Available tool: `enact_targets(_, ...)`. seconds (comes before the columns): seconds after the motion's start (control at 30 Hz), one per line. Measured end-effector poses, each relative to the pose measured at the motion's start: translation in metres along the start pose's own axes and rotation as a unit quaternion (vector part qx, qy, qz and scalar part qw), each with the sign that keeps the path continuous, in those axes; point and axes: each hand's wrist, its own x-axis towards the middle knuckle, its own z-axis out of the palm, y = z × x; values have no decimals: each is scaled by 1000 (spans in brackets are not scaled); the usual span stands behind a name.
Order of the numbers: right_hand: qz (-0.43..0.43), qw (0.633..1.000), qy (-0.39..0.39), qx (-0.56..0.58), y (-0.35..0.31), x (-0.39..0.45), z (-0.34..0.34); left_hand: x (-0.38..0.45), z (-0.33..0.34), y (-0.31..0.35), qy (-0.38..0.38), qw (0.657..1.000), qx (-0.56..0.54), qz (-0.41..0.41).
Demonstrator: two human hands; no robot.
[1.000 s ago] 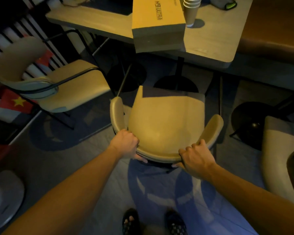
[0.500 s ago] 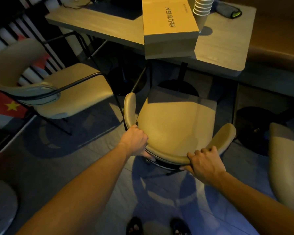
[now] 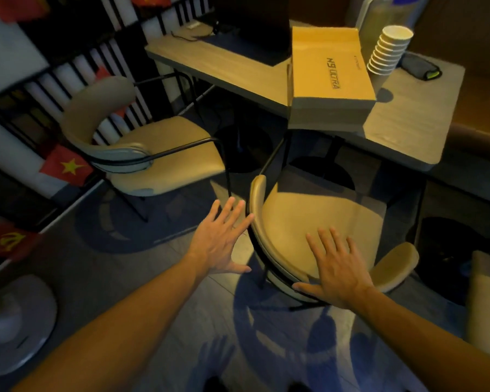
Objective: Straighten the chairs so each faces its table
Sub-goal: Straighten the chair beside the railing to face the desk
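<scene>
both hands are open with fingers spread: left hand (image 3: 219, 240) just beside the chair (image 3: 317, 230) at its 9 o'clock, right hand (image 3: 337, 267) above its backrest; table (image 3: 408, 120) at 12 o'clock.

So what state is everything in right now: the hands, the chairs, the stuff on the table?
Left hand: open, fingers spread, holding nothing.
Right hand: open, above the chair's backrest.
Near beige padded chair: upright, released, seat toward the table.
Second beige chair on the left: upright, angled sideways.
Yellow cardboard box: closed, lying flat on the wooden table.
White paper cups: stacked, upright.
</scene>
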Motion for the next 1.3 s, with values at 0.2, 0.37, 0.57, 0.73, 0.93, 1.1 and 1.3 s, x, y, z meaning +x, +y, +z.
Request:
enact_targets(0.2, -25, 999, 39, -18, -54, 30, -71, -34, -20, -64, 45, 998, -15, -32)
enact_targets(0.37, -49, 996, 72, -32, -111, 61, -129, -72, -35, -134, 81, 994, -35, -71)
enact_targets(0.57, -86, 991, 101, -30, -183, 118, -194, -108, -38, -227, 97, 988, -45, -112)
enact_targets(0.73, -116, 985, 126, -28, -242, 186, -228, -120, -19, -312, 83, 985, -40, -146)
enact_targets(0.93, -149, 982, 114, -12, -308, 289, -251, -107, 9, -443, 64, 984, -25, -163)
enact_targets(1.1, -159, 983, 93, -4, -364, 365, -260, -90, 42, -526, 22, 990, -5, -141)
enact_targets(1.3, -146, 988, 45, 9, -425, 434, -247, -51, 105, -598, 12, 996, -35, -81)
